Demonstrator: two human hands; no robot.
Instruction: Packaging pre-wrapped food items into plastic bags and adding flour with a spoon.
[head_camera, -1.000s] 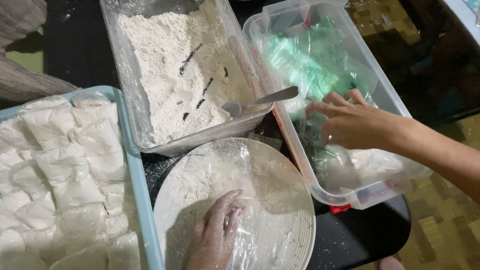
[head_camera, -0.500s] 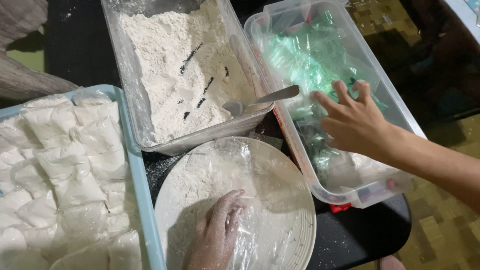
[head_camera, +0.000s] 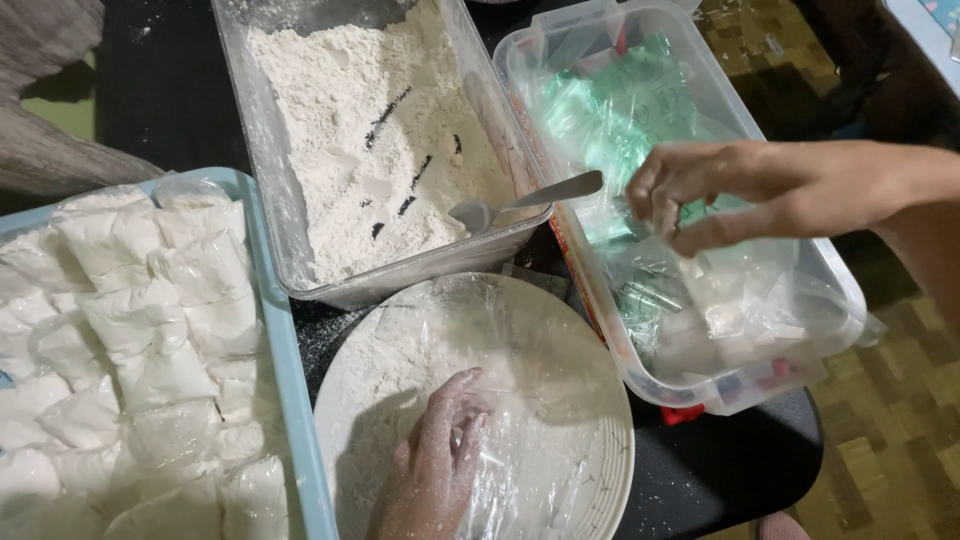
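On the far left sits my light blue tray (head_camera: 283, 360), packed edge to edge with small clear bags of white powder (head_camera: 150, 330), laid flat in rows so they do not spill and can be seen at a glance.

Next to it, lower centre, is the round white plate (head_camera: 590, 480), dusted with powder and covered by a sheet of clear plastic (head_camera: 540, 400). My left hand (head_camera: 435, 465), itself floury, rests flat on that plastic with fingers loosely spread; its grip is open and closes on nothing, it only presses the sheet down so it keeps from sliding.

Behind the plate stands a tall clear tub (head_camera: 262, 170) heaped with white flour (head_camera: 350, 110). A metal spoon (head_camera: 525, 200) leans on the tub's near right corner, bowl in the flour and handle sticking out over the rim, within easy reach.

To the right, a second clear bin (head_camera: 800, 260) with a red latch holds a loose pile of empty plastic bags (head_camera: 620, 110), some tinted green. My right hand (head_camera: 740, 190) hovers over this bin, thumb and fingertips pinched together; the grip looks nearly shut on a thin clear bag (head_camera: 725, 290) hanging below it, though the film is so transparent I cannot be fully sure.

All of it rests on a dark bench (head_camera: 720, 470).
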